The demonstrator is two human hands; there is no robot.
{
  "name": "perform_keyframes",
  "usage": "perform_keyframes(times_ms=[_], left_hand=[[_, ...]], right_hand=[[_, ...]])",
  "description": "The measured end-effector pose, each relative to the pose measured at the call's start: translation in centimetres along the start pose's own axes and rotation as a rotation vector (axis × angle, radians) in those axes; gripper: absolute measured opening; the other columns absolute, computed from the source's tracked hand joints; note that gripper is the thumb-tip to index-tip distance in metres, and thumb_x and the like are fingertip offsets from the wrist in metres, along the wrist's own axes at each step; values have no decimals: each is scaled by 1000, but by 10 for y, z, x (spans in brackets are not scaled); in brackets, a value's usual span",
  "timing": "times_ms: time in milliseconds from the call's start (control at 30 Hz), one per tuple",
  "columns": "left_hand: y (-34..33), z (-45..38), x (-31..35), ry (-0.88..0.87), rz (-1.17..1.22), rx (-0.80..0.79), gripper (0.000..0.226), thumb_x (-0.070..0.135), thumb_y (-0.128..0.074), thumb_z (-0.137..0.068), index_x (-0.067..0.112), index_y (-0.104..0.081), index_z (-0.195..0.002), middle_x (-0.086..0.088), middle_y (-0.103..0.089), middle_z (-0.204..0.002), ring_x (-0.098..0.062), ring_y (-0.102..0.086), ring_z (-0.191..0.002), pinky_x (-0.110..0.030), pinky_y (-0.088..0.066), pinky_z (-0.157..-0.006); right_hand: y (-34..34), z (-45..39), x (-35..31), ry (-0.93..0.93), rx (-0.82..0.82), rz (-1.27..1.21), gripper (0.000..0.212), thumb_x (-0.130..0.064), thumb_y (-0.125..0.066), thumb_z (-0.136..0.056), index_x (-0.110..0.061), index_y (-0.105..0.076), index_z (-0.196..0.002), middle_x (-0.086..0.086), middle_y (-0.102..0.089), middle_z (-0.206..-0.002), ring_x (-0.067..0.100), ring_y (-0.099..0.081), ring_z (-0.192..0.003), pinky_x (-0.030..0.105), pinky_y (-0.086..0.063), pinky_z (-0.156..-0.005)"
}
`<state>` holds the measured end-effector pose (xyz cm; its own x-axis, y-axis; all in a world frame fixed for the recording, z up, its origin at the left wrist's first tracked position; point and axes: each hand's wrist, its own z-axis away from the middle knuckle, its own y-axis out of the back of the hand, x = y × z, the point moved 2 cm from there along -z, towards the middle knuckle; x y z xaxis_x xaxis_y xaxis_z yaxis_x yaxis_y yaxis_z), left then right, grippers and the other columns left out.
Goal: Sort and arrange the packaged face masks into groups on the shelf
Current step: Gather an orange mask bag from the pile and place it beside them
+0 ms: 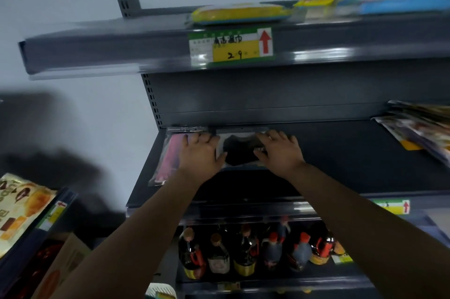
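Note:
On the dark middle shelf (341, 160), two clear packets lie side by side at the back left. The left packet holds a pink face mask (170, 155); the right one holds a black face mask (239, 150). My left hand (201, 153) lies flat with straight fingers across the gap between the two packets, its thumb on the black packet's left edge. My right hand (280, 150) rests flat on the right side of the black packet. At the shelf's far right lies a loose pile of other packaged masks (418, 128).
The upper shelf (121, 48) carries yellow and blue packets (241, 13) and a price tag (231, 46). Several sauce bottles (246, 250) stand on the shelf below. A snack bag (17, 208) and a cardboard box (65, 264) sit on a lower rack at left.

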<state>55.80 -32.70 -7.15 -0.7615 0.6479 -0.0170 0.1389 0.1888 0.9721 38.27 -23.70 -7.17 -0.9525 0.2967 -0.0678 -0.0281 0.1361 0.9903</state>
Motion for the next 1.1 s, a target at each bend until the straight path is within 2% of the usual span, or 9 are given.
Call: perform_keyframes(times_ms=[167,367,500,800,1100], left_hand=[[21,-18,71,-95,-30,5,59,52,-36,-93,21,-31,-144,-2,-38,-146,-28,-30,-133,-44,-23,-110],[34,-26,164,-196,28,-15,60,51,-39,-93,20,-29,-144,-2,-37,-146,-27,-30,-134,-43,-23,-110],[44,-30,228,-261,61,-3,60,48,-40,-93,21,-28,-145,-2,-37,-147,-27,-30,-134,-42,-23,-111],[55,-25,365,-372,95,33,61,49,-38,-94,22,-24,-146,-2,-35,-148,-27,-30,-135,-45,-23,-111],[59,-29,454,-444,90,68,60,50,-38,-93,23,-26,-145,-3,-36,-148,-27,-30,-136,-46,-22,-112]], right_hand=[[35,31,50,-65,11,190,59,-47,-36,-95,-22,-23,-147,7,-36,-144,28,-33,-132,43,-28,-104],[72,78,115,-138,27,254,53,-44,-43,-93,-15,-37,-137,10,-41,-139,29,-34,-131,41,-28,-104],[89,115,164,-197,23,297,49,-45,-43,-93,-16,-39,-133,10,-41,-137,30,-35,-129,42,-29,-102],[110,190,270,-333,25,357,60,-45,-44,-92,-17,-28,-143,10,-31,-149,32,-27,-136,45,-27,-106],[118,226,345,-401,25,355,60,-45,-44,-93,-20,-25,-144,9,-31,-150,32,-26,-138,47,-26,-109]])
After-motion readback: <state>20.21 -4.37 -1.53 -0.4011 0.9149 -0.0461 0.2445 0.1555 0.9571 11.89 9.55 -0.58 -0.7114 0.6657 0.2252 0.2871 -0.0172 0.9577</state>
